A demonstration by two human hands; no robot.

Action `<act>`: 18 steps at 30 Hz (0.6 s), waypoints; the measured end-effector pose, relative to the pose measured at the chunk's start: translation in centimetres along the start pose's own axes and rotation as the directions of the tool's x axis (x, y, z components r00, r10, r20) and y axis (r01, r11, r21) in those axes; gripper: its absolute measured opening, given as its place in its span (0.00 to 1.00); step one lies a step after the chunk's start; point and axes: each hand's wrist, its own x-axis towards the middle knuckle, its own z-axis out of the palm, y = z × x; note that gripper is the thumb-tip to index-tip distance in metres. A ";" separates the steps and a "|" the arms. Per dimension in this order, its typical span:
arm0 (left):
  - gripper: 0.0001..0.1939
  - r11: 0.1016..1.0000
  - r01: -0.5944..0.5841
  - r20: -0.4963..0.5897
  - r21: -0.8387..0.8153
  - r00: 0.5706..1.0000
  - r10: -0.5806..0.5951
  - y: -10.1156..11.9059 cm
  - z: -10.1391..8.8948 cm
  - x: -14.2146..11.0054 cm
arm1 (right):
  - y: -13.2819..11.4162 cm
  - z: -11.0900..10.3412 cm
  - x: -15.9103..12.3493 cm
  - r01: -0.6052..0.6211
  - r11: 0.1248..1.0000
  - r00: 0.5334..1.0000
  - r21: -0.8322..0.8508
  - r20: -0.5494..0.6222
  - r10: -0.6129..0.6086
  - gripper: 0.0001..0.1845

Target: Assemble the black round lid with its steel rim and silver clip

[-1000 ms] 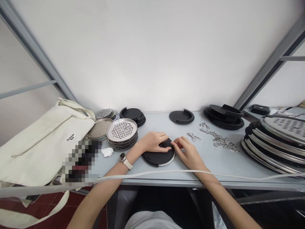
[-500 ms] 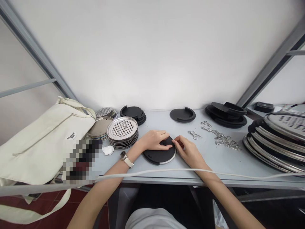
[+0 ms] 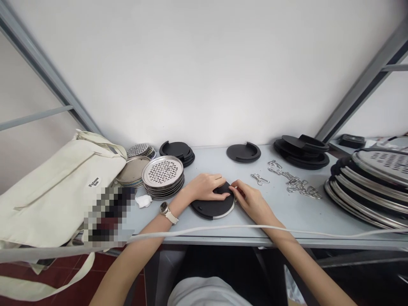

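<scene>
In front of me on the table lies a round black disc (image 3: 212,209) with a strip of silvery metal rim at its lower right. My left hand (image 3: 208,187) rests over its top, fingers and thumb gripping it and covering much of the upper part. At the disc's right edge, my right hand (image 3: 244,194) pinches thumb and index finger together. A tiny metallic glint shows beneath those fingertips; what they hold is too small to make out. Bent wire clips (image 3: 301,185) lie loose to the right, with a few nearer ones (image 3: 259,179) closer to my right hand.
Perforated metal grater discs (image 3: 163,174) are stacked left of my hands, beside crumpled white tissue (image 3: 143,201) and a cream bag (image 3: 63,191). Black round holders (image 3: 244,153) stand along the wall. A tall disc stack (image 3: 366,191) is at right. A white cable (image 3: 223,227) crosses in front.
The view has shifted very slightly. Both hands stay on the disc, with the right fingertips still pinched at its edge.
</scene>
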 end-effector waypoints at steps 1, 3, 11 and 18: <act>0.16 1.000 -0.001 -0.002 -0.003 1.000 0.001 0.0 0.0 0.0 | 0.0 0.0 0.0 0.001 1.000 1.000 -0.004 0.002 -0.001 0.14; 0.16 1.000 -0.001 -0.003 -0.013 1.000 0.001 0.0 0.0 0.0 | 0.0 -0.1 0.0 -0.001 1.000 1.000 -0.005 0.006 0.001 0.14; 0.16 1.000 0.009 0.007 -0.023 1.000 -0.009 0.0 -0.1 0.0 | 0.2 0.0 0.0 -0.009 1.000 1.000 -0.003 -0.013 0.009 0.15; 0.15 1.000 0.003 0.003 -0.019 1.000 -0.003 0.0 0.0 0.0 | 0.2 0.2 -0.1 0.022 1.000 1.000 0.008 0.019 -0.022 0.15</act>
